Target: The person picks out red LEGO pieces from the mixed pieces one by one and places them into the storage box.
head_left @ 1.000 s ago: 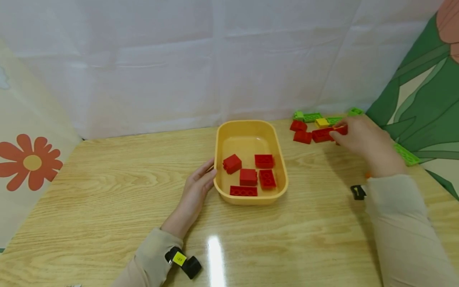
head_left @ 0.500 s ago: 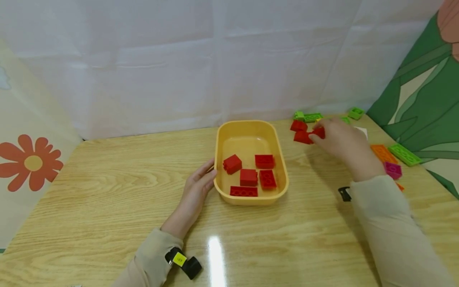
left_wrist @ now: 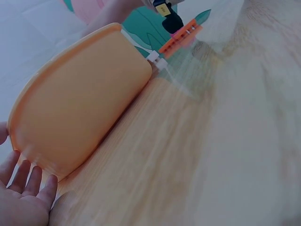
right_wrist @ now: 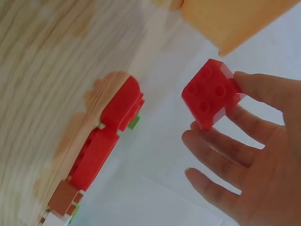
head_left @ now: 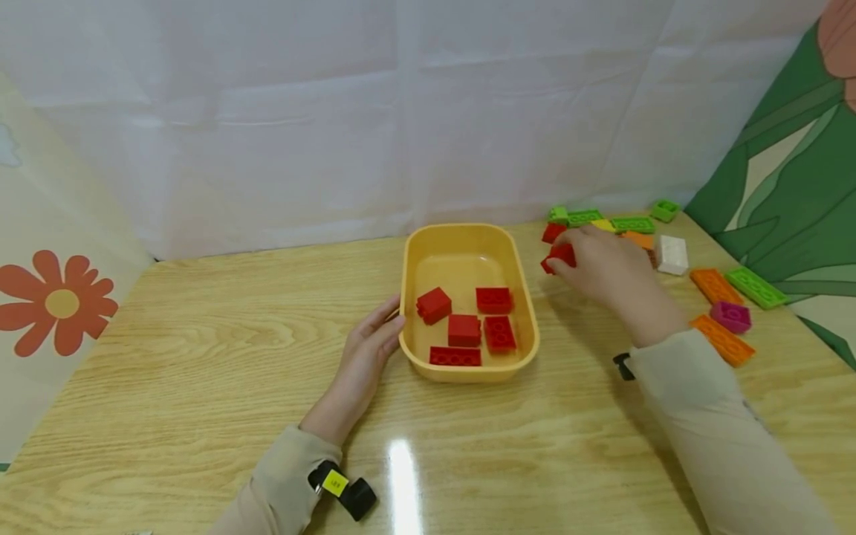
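The person's right hand (head_left: 611, 273) is pinching a red block (right_wrist: 203, 89) between thumb and fingers, near the right wall of a yellow tub (head_left: 468, 375). The left hand (head_left: 361, 360) is resting loosely against the tub's left side, fingers extended. Five other red blocks (head_left: 464, 331) are lying inside (all in the near half), while green blocks (head_left: 756, 288) and orange blocks (head_left: 722, 340) are sitting farther right on the counter (head_left: 200, 371).

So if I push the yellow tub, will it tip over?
Probably not: the yellow tub sits flat and looks broad, so it should slide. Its thin, smooth sides suggest stiff plastic. The loose red blocks inside might shift.
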